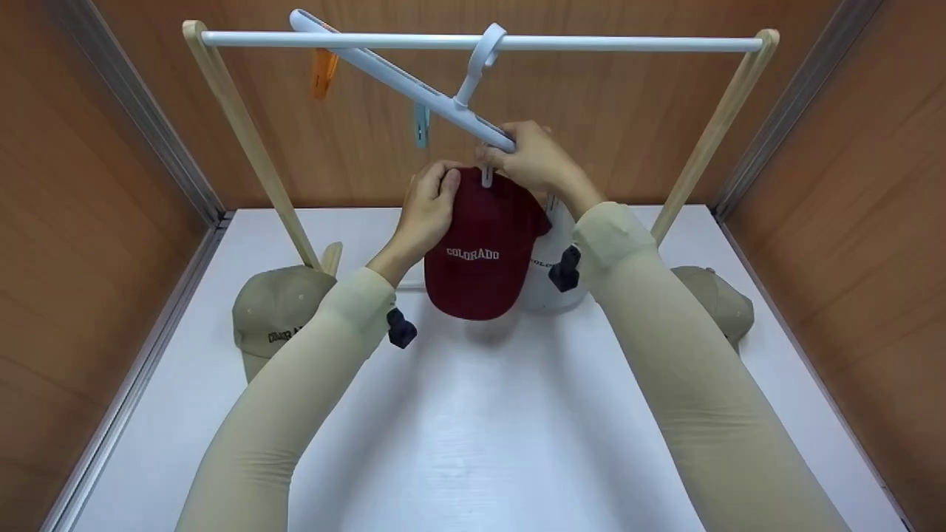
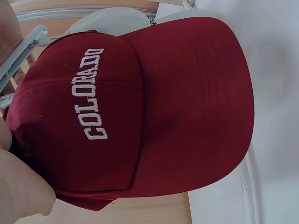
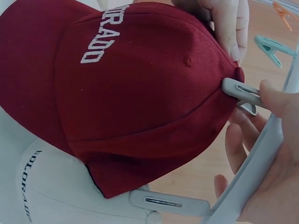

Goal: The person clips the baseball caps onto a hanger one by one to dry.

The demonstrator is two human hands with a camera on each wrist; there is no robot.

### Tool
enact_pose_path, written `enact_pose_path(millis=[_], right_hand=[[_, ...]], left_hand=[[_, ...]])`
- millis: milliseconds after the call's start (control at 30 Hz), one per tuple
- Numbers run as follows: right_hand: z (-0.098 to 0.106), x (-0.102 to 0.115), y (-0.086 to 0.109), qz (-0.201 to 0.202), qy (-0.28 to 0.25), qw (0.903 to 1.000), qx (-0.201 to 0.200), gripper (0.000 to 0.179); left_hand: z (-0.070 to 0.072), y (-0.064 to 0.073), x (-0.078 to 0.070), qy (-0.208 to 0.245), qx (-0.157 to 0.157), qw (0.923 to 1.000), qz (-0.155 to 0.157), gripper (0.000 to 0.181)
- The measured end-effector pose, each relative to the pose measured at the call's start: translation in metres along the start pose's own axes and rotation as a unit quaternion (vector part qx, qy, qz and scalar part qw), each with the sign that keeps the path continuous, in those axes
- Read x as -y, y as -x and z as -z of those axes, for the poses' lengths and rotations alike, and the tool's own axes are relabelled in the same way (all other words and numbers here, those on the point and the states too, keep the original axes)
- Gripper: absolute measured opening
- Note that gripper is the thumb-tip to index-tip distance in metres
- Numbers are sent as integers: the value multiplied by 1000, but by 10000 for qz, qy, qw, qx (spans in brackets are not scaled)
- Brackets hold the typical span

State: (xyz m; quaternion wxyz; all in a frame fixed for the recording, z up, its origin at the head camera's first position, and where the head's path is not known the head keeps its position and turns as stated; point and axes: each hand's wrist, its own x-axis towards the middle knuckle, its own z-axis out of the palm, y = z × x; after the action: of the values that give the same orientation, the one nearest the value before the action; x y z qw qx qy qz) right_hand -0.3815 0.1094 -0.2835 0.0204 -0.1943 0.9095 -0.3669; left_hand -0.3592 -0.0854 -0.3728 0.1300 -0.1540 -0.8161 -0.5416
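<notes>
A dark red cap with white COLORADO lettering hangs brim down below a light blue hanger. My left hand grips the upper left of its crown. With thumb and fingers, my right hand pinches a grey clothes peg whose tip sits over the cap's top button. The hanger's bar passes across my right palm in the right wrist view. Behind the red cap and partly hidden by it, a white cap hangs from another grey peg on the hanger.
The hanger hooks over the white rail of a wooden-legged rack. Orange and blue-green pegs dangle from its left part. Khaki caps lie on the white table at left and right. Wood-look panels enclose the table.
</notes>
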Motion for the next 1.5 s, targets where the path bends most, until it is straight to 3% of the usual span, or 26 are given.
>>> enact_pose_path(millis=[200, 400, 533, 967, 1500], right_hand=[[1, -5, 3, 129, 184, 9997, -40, 41], [3, -12, 7, 168, 263, 9995, -80, 52], [4, -16, 9, 226, 364, 9990, -121, 52], [11, -21, 20, 286, 494, 9983, -144, 53], [23, -32, 31, 471, 621, 9967, -243, 54]], left_hand=[[-1, 0, 2, 3, 10, 10000, 75, 31], [-1, -1, 1, -250, -77, 9996, -146, 29], [-1, 0, 1, -301, -94, 9993, -198, 29], [4, 2, 1, -490, -28, 9988, 52, 32], [8, 2, 7, -639, 33, 9979, -102, 36]])
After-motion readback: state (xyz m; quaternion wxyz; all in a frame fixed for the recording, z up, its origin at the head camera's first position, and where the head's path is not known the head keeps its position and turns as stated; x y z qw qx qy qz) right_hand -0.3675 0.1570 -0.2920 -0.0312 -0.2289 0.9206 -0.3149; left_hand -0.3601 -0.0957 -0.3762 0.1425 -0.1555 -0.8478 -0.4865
